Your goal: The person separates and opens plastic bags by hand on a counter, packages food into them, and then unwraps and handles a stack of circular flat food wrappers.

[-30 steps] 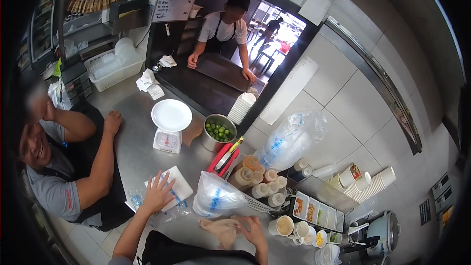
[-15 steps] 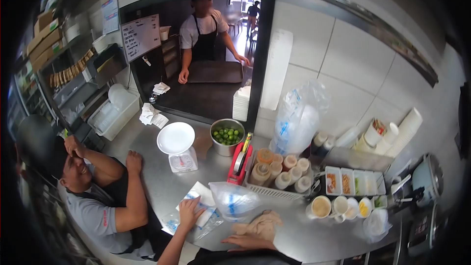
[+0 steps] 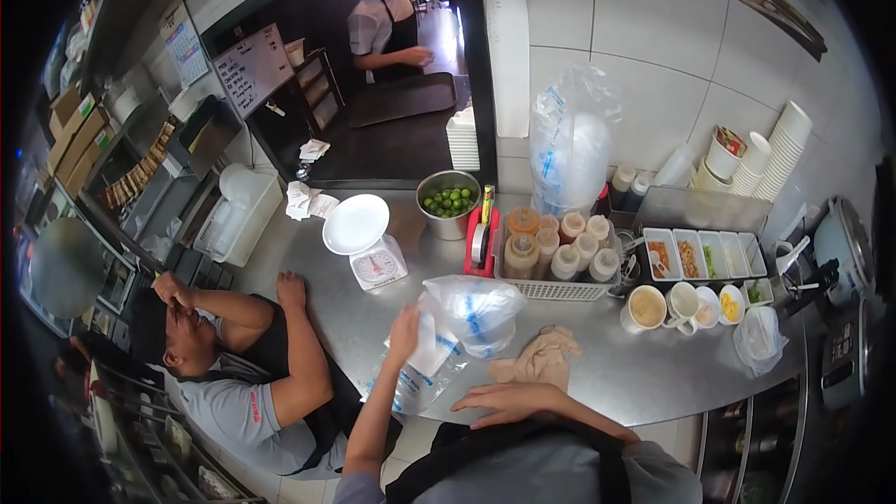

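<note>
My left hand (image 3: 403, 336) is at the left edge of a folded white paper (image 3: 427, 347), its fingers held close together against it. Beneath the paper lie flat clear plastic bags with blue print (image 3: 431, 386). Just right of the paper, a bulging clear plastic bag with blue print (image 3: 474, 315) sits on the steel counter. My right hand (image 3: 509, 401) rests low over the counter's front edge, fingers stretched out and nothing in them. A crumpled tan cloth (image 3: 541, 357) lies right above it.
A white kitchen scale (image 3: 378, 261), a steel pot of green limes (image 3: 448, 205) and a red tape dispenser (image 3: 480, 241) stand behind. Sauce bottles fill a basket (image 3: 560, 289); cups and topping trays are right. A co-worker (image 3: 252, 364) leans at left; another person (image 3: 387, 33) stands beyond the window.
My view has shifted, so the counter sits higher and further right. My left hand has turned from lying flat on the paper to its left edge. The person beyond the window has let go of the tray.
</note>
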Motion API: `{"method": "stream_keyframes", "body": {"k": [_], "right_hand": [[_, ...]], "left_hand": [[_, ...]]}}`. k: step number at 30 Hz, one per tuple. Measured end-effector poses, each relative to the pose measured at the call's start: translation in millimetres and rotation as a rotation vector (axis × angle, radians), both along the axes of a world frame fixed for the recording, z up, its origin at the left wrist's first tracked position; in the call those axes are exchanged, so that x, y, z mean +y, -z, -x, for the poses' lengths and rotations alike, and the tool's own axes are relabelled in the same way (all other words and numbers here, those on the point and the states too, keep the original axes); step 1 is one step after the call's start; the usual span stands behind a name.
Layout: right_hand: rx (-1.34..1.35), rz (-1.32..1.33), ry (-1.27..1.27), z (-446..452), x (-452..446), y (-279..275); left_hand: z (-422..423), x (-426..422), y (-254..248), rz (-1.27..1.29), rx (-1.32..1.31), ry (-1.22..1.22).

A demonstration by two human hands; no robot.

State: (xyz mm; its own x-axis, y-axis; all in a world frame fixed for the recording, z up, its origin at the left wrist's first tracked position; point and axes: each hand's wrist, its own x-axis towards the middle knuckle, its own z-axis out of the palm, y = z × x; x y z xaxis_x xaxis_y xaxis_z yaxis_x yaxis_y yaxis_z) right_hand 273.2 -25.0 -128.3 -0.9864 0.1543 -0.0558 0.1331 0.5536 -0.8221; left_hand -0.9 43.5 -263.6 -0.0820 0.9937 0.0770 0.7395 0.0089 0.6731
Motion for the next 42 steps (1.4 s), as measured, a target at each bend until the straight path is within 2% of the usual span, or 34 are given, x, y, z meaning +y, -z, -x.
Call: {"method": "stream_keyframes", "body": {"k": [2,4,5,6,7,9,10,13,16,18,21,23,24,26,28,29,31,33,34,35,36,37,38,39,41,42], "right_hand": [[0.024,-0.015,0.003,0,-5,-1],[0.016,-0.031,0.028,-2,-8,-6],[0.06,-0.054,0.049,-3,-10,-2],[0.123,-0.03,0.064,-4,-10,1],[0.126,-0.041,0.094,-6,-11,-7],[0.086,0.074,0.191,-8,-10,-32],[0.182,0.098,0.277,-9,-12,-39],[0.484,0.143,0.534,-6,-9,-58],[0.709,0.158,0.734,7,-8,-82],[0.75,0.096,0.809,24,-5,-100],[0.451,0.062,0.546,36,3,-96],[0.352,0.182,0.65,40,7,-75],[0.307,0.232,0.699,42,8,-68],[0.412,0.261,0.8,43,9,-64],[0.453,0.349,0.885,41,10,-61],[0.351,0.334,0.898,37,12,-58],[0.141,0.298,0.919,25,18,-50],[0.474,0.321,0.804,25,13,-43],[0.489,0.308,0.793,21,11,-41],[0.495,0.371,0.752,15,11,-38],[0.533,0.294,0.735,11,10,-34],[0.453,0.423,0.767,3,9,-27],[0.463,0.351,0.869,2,6,-38],[0.514,0.156,0.95,-6,11,-33],[0.626,0.293,1.187,-27,17,-39],[0.771,0.409,1.193,-48,24,-31]], "left_hand": [[16,21,-32,0.133,-0.514,-0.11],[19,35,-60,0.017,-0.958,-0.208],[37,47,-56,0.046,-1.097,-0.133],[34,39,-88,0.05,-1.247,-0.08],[47,39,-91,0.038,-1.336,0.058],[31,11,-150,-0.051,-1.416,0.079],[22,-2,-174,-0.108,-1.479,0.131],[2,-54,-210,-0.14,-1.51,0.132],[2,-105,-182,0.032,-1.387,0.093],[-7,-149,-142,0.117,-1.139,-0.036],[-15,-170,-107,0.288,-1.556,0.055],[-21,-172,-102,0.382,-1.824,0.138],[-26,-171,-105,0.301,-1.811,0.107],[-39,-167,-118,0.141,-1.775,0.043],[-45,-166,-113,-0.227,-1.583,0.035],[-45,-159,-124,-0.246,-1.313,0.056],[-54,-154,-134,-0.13,-1.233,-0.167],[-66,-142,-152,-0.096,-1.084,-0.317],[-66,-139,-147,-0.06,-0.943,-0.264],[-77,-133,-161,-0.133,-0.996,-0.262],[-82,-130,-153,-0.147,-1.054,-0.229],[-84,-128,-155,-0.132,-1.028,-0.19],[-89,-126,-159,-0.119,-1.104,-0.162],[-93,-124,-161,-0.131,-1.182,-0.146],[-94,-121,-157,-0.15,-1.277,-0.123],[-88,-120,-148,-0.153,-1.298,-0.116]]}}
